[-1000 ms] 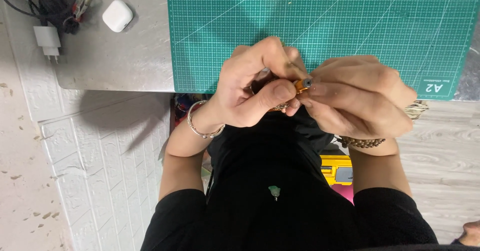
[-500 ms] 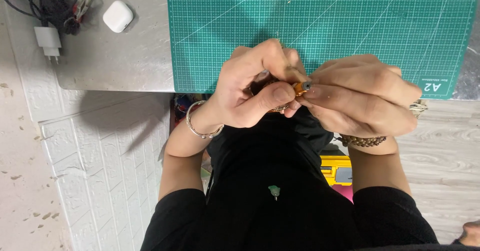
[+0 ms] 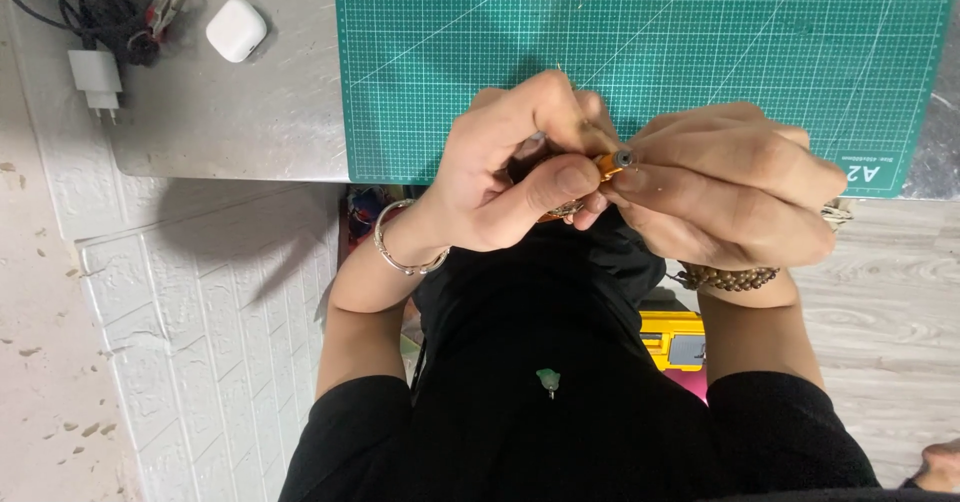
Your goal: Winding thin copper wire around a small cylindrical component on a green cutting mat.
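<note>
Pinching a small orange tool (image 3: 608, 165) between them, left hand (image 3: 510, 177) and right hand (image 3: 730, 197) fingers grasp it above the green cutting mat (image 3: 700, 42).

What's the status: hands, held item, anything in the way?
Left hand and right hand both pinching a small orange piece, above the green cutting mat edge. Nothing blocking; white case off to the side.

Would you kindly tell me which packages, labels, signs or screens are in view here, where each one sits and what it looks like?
Corner marking: pale print on the green cutting mat, at its near right corner, beside the right hand.
White case: small, rounded, unmarked, on the grey tabletop left of the mat.
Yellow box: below the table edge, partly hidden behind the right forearm.
No screens or signs in view.
</note>
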